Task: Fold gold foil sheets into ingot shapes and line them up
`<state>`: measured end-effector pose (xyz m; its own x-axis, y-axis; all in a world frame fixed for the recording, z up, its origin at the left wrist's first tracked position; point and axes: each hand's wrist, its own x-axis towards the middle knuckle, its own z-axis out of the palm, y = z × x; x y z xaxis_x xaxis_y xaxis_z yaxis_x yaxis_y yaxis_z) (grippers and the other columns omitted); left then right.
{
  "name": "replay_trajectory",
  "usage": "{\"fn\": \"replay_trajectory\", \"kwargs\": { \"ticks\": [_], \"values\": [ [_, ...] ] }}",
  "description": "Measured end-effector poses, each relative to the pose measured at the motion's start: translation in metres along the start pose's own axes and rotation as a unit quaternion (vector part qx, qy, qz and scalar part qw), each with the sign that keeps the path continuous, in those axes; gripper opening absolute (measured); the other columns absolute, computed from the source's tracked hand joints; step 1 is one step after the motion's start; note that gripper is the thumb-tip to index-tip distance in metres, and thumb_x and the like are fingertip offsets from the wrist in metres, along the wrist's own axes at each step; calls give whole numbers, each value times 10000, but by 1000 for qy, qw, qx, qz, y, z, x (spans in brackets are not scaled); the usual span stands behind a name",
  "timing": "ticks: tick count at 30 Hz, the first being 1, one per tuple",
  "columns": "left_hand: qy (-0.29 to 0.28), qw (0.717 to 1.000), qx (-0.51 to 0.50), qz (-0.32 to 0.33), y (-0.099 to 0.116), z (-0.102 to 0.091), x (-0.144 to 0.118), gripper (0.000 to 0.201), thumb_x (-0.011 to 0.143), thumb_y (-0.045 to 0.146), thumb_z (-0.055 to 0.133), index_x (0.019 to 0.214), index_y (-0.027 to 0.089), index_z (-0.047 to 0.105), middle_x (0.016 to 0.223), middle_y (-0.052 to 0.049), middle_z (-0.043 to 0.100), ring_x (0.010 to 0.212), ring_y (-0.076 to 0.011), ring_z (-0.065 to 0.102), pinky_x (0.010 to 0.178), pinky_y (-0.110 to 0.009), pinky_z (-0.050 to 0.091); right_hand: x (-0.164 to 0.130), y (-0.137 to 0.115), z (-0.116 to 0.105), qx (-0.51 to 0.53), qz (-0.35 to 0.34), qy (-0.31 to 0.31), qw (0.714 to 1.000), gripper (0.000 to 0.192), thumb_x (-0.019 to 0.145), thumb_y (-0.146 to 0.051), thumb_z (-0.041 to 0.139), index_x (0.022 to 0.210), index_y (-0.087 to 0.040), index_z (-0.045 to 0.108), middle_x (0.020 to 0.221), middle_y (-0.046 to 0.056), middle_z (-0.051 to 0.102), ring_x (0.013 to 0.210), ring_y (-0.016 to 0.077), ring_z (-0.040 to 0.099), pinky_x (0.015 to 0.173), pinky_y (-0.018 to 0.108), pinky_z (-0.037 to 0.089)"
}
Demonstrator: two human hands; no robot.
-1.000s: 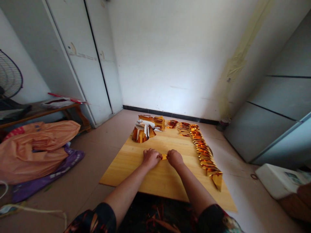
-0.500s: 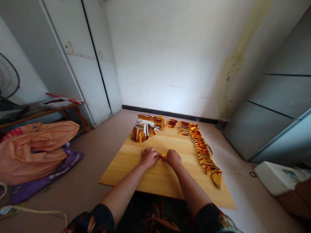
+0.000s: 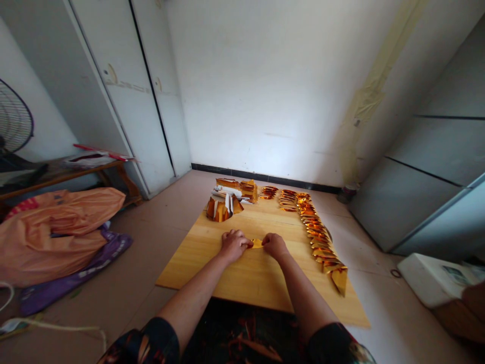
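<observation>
Head view: my left hand (image 3: 235, 246) and right hand (image 3: 275, 245) pinch opposite ends of a gold foil piece (image 3: 257, 243) mid-worktop (image 3: 246, 277), seemingly steadying it, while sheets (image 3: 220, 210) at eleven o'clock and folded pieces (image 3: 317, 233) near three apparently lie aside, leaving me room.

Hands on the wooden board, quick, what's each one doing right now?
Left hand: closed, holding the left end of a small gold piece.
Right hand: closed, fingers at the piece's right end.
</observation>
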<state>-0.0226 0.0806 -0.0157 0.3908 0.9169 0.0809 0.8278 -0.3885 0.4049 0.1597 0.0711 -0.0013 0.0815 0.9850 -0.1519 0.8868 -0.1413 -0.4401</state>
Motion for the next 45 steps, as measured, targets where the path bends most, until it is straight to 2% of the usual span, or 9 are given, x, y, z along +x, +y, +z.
{"fn": "replay_trajectory", "kwargs": {
  "ticks": [6, 12, 17, 25, 29, 36, 40, 43, 45],
  "values": [
    [-3, 1000, 6, -12, 3, -2, -3, 290, 856, 245, 505, 968, 435, 692, 1001, 7, 611, 1017, -188, 460, 947, -386, 272, -1, -2, -1, -13, 1, 1, 1000, 199, 754, -85, 530, 802, -180, 698, 890, 39, 708, 843, 137, 623, 672, 179, 390],
    [3, 1000, 6, -4, 2, 1, -3, 332, 853, 209, 489, 946, 453, 694, 973, 8, 611, 1000, -186, 482, 940, -398, 281, -5, -13, 0, -44, 18, 13, 999, 191, 800, -205, 530, 899, -138, 678, 967, 123, 687, 914, 202, 625, 711, 234, 410],
    [26, 999, 5, -31, 8, 2, -3, 183, 821, 315, 562, 868, 376, 728, 958, -1, 628, 1010, -200, 490, 943, -403, 285, -12, -23, 1, -76, 39, 17, 996, 487, 733, -520, 622, 1012, -121, 634, 1026, 166, 649, 924, 261, 632, 707, 288, 444],
    [21, 999, -2, -43, 10, 0, -2, 157, 804, 329, 603, 877, 396, 724, 973, 4, 632, 1015, -195, 489, 942, -387, 287, -9, -14, -2, -47, 21, 7, 999, 160, 752, -200, 589, 886, -158, 666, 954, 99, 683, 885, 196, 627, 667, 227, 405],
    [9, 1000, 2, -24, 7, 0, -2, 219, 833, 287, 561, 922, 418, 711, 992, 8, 631, 1028, -192, 477, 956, -386, 281, -5, -6, -1, -28, 1, 13, 1000, 203, 757, -82, 518, 829, -171, 685, 912, 67, 697, 860, 156, 619, 679, 202, 391],
    [-1, 1000, 12, 5, -2, 1, -3, 288, 864, 257, 503, 963, 453, 689, 1007, 12, 619, 1016, -182, 479, 953, -379, 287, -4, -5, -1, -29, -6, 9, 1000, 210, 770, -82, 507, 840, -170, 684, 933, 61, 697, 880, 144, 621, 701, 191, 398],
    [3, 1000, 15, -20, 3, 1, -2, 242, 833, 278, 534, 916, 420, 711, 992, 15, 627, 1010, -187, 493, 945, -375, 302, -8, -15, 0, -50, 17, 13, 999, 219, 800, -255, 556, 944, -130, 663, 991, 137, 675, 927, 212, 628, 725, 247, 427],
    [13, 998, 21, -63, 11, 0, 0, 168, 794, 338, 579, 866, 360, 729, 975, 5, 639, 1014, -199, 499, 937, -369, 319, -11, -23, 2, -80, 33, 21, 996, 512, 759, -522, 598, 1049, -101, 622, 1061, 187, 638, 955, 272, 626, 740, 300, 453],
    [19, 997, 19, -79, 14, 1, 1, 147, 770, 365, 606, 848, 349, 729, 984, 5, 641, 1022, -204, 500, 941, -371, 321, -12, -25, 3, -88, 35, 23, 995, 596, 734, -593, 596, 1067, -99, 609, 1069, 189, 629, 956, 287, 627, 746, 315, 461]
  ]
}}
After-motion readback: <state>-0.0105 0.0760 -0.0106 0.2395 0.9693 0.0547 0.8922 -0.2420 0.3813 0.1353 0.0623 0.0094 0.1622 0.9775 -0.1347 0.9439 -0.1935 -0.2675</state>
